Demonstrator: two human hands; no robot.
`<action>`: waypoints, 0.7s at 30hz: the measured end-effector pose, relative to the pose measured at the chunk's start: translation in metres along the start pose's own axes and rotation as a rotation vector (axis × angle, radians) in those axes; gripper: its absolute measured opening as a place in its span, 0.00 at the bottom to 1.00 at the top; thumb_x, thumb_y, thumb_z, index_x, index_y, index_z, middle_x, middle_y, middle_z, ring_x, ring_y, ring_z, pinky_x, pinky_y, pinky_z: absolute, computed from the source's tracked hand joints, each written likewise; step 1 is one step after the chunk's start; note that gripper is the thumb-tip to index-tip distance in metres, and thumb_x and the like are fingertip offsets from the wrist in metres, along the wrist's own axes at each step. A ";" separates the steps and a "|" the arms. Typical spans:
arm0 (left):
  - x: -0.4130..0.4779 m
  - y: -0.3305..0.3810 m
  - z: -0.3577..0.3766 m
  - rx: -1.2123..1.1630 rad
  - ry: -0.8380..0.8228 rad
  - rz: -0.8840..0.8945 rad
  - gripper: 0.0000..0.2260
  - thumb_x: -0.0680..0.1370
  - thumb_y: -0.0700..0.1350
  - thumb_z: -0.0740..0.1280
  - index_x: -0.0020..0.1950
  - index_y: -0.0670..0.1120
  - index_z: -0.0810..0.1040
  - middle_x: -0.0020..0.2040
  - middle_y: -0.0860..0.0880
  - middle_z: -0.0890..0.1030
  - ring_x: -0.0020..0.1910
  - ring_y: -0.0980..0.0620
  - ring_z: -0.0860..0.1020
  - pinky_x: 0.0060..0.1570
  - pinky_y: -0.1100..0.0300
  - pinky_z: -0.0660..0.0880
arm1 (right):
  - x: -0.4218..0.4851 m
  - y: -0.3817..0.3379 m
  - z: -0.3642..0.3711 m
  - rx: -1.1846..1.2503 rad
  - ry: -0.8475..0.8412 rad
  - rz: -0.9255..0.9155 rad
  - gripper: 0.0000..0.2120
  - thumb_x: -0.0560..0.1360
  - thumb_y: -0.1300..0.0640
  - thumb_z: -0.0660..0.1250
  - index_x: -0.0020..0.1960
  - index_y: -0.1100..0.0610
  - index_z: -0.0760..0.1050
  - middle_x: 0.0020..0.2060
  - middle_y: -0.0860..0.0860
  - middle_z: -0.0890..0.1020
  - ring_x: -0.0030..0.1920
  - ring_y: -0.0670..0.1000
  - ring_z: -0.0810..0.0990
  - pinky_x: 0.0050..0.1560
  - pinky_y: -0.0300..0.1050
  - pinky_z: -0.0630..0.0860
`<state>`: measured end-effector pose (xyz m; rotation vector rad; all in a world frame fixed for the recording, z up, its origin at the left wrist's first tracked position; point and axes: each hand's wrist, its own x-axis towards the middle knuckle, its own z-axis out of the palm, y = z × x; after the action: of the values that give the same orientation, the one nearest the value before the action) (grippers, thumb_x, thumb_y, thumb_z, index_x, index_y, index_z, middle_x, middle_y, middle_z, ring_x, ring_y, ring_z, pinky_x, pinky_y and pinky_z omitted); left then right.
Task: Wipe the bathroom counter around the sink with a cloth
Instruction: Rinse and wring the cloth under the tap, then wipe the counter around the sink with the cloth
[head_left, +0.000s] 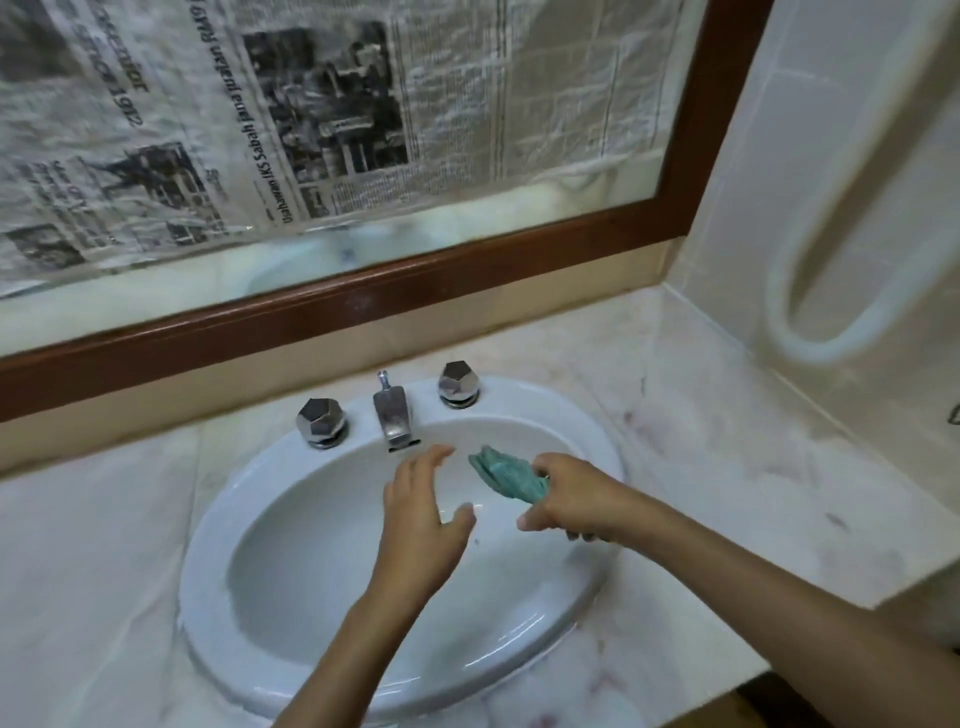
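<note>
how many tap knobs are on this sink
2. The left knob stands on the sink rim left of the spout; the right knob stands on the rim right of it. None looks hidden.

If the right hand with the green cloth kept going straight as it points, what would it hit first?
Likely the open left hand, whose fingertips lie just past the crumpled green cloth that the right hand grips; the chrome faucet spout stands beyond. Depth is unclear.
</note>
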<state>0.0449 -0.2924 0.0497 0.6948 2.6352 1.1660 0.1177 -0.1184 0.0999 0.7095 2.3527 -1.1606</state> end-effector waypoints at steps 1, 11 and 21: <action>-0.008 0.012 0.009 -0.186 0.035 -0.174 0.20 0.75 0.44 0.69 0.66 0.53 0.71 0.64 0.52 0.73 0.56 0.53 0.74 0.57 0.54 0.72 | -0.001 0.012 0.002 -0.068 0.074 0.010 0.19 0.71 0.51 0.72 0.55 0.55 0.69 0.44 0.52 0.77 0.37 0.51 0.76 0.33 0.41 0.69; -0.007 0.086 0.116 -0.954 0.108 -0.602 0.10 0.77 0.48 0.69 0.48 0.41 0.76 0.45 0.41 0.81 0.43 0.46 0.81 0.45 0.53 0.78 | -0.027 0.088 0.006 0.231 0.125 -0.176 0.26 0.75 0.67 0.61 0.72 0.58 0.63 0.64 0.53 0.72 0.65 0.55 0.72 0.63 0.47 0.70; -0.004 0.092 0.172 -0.989 -0.054 -0.578 0.24 0.65 0.52 0.76 0.58 0.48 0.76 0.46 0.47 0.84 0.41 0.51 0.80 0.39 0.61 0.74 | -0.038 0.195 -0.100 1.234 0.039 0.006 0.24 0.71 0.78 0.50 0.58 0.64 0.78 0.51 0.60 0.84 0.43 0.52 0.85 0.38 0.39 0.80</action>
<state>0.1383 -0.1281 0.0007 -0.2042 1.6412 1.8808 0.2520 0.0551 0.0613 1.0613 1.4108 -2.5758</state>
